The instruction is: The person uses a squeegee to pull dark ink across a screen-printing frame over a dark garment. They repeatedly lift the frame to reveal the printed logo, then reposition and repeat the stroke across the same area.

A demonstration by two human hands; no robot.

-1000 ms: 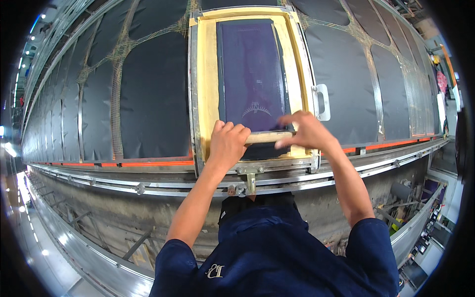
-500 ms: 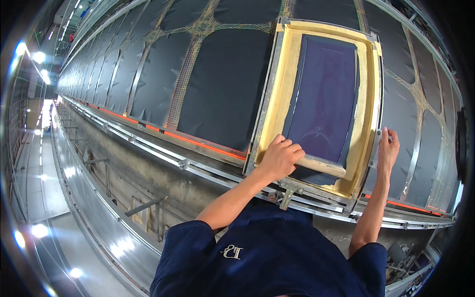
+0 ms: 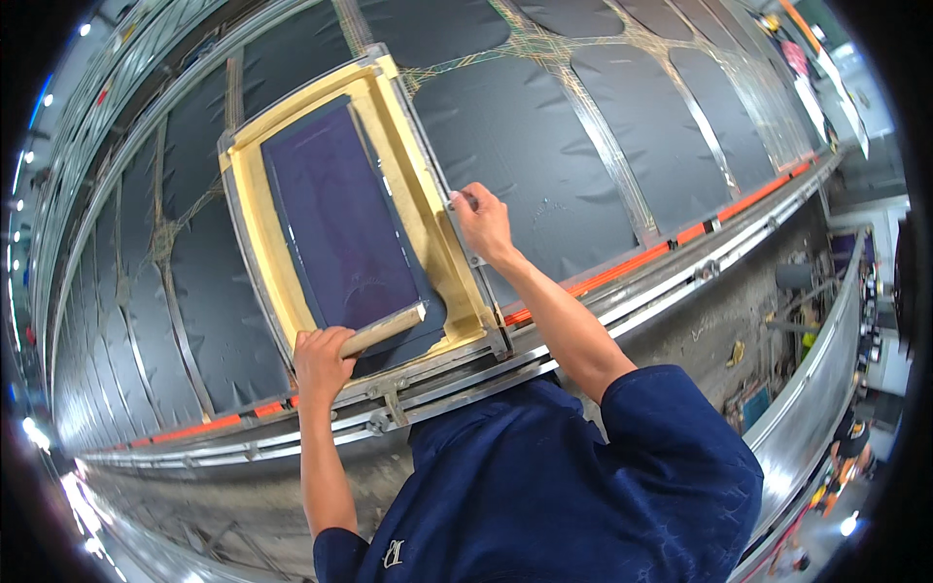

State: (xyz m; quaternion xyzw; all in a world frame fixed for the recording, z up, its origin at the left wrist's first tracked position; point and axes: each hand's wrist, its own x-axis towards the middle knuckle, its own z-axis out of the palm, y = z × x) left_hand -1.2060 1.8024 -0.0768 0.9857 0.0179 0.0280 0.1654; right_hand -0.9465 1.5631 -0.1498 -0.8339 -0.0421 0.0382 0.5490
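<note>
My left hand is closed round the left end of a squeegee with a pale wooden bar. The squeegee lies slantwise across the near end of a printing screen, whose dark purple middle is bordered in yellow tape. A faint pale design shows on the purple just beyond the bar. My right hand has its fingers curled against the metal frame on the screen's right side. Exactly what its fingertips grip there is partly hidden.
Black panels cover the long table under and around the screen, with shiny strips between them. The one on the right bears faint marks. Along the near edge run an orange strip and metal rails. People stand in the far lower right.
My view has swung, so the screen and both hands now appear further left, with more table to the right. Both hands keep their places on the squeegee and frame.
</note>
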